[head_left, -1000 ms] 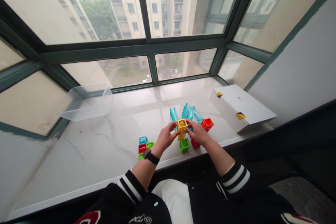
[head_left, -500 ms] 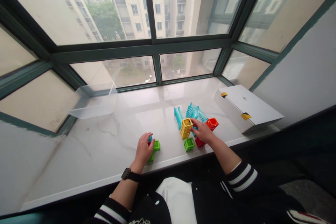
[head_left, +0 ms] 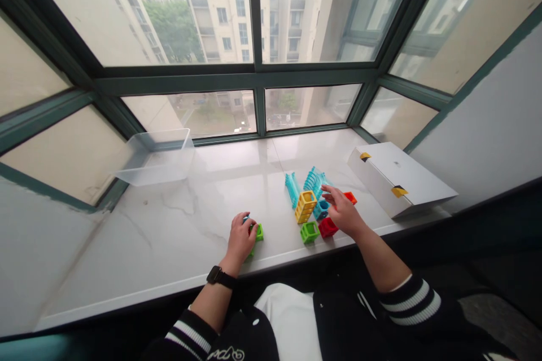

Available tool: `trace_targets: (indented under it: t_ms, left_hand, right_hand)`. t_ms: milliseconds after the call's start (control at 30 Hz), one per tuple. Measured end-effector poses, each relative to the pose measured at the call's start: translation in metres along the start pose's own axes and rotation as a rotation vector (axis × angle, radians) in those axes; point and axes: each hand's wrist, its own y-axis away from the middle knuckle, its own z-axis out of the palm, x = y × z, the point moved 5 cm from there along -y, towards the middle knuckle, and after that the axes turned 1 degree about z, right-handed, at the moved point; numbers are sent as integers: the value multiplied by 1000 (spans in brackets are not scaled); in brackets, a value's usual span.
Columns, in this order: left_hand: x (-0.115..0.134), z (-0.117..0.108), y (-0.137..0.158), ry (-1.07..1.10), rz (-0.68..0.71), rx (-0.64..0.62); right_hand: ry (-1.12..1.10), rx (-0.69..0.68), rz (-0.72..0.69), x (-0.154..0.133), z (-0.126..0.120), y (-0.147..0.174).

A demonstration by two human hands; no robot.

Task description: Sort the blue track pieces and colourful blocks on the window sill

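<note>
My left hand [head_left: 243, 238] is curled over a small cluster of plastic building blocks near the sill's front edge. A bit of a blue block [head_left: 246, 219] shows at its fingertips, and a green block [head_left: 259, 232] sticks out on the right; my fingers hide the rest. My right hand [head_left: 344, 212] hovers with fingers stretched out, partly covering an orange-red block [head_left: 350, 197]. Left of it stand a tall yellow block stack [head_left: 305, 207] and a blue block [head_left: 320, 210]. Closer to the front edge are a green block [head_left: 309, 232] and a red block [head_left: 327, 228].
Translucent blue track pieces [head_left: 292, 189] lie behind the yellow stack. A clear plastic bin [head_left: 167, 175] stands at the back left. A white box [head_left: 406, 175] with yellow-black tabs sits on the right. Windows [head_left: 258, 76] border the marble sill [head_left: 178, 237].
My right hand has let go of the yellow stack and moved right, uncovering the blue block. My left hand stays on its cluster. The whole view has shifted slightly.
</note>
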Motion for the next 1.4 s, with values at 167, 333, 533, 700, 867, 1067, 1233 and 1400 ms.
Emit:
trace_targets:
  t_ms: [167, 333, 533, 700, 867, 1067, 1233, 1400]
  left_hand:
    - [0, 0, 0, 4, -4, 1]
    - [3, 0, 0, 0, -13, 10]
    - [6, 1, 1, -1, -9, 18]
    - [6, 0, 1, 7, -27, 18]
    - [6, -1, 1, 16, -22, 22]
    - [9, 2, 2, 49, -24, 4]
    - [12, 4, 2, 30, -18, -14]
    - [10, 4, 2, 18, -2, -16]
  right_hand:
    - [-6, 305, -161, -55, -17, 18]
    - [-99, 33, -351, -96, 39, 30]
    - [243, -590, -180, -78, 159, 45]
    - [403, -671, -145, -69, 205, 49]
    - [472, -665, -65, -57, 209, 50]
    - [413, -727, -81, -46, 213, 57]
    - [423, -701, -39, -46, 210, 55]
    - [467, -671, 39, -44, 199, 53]
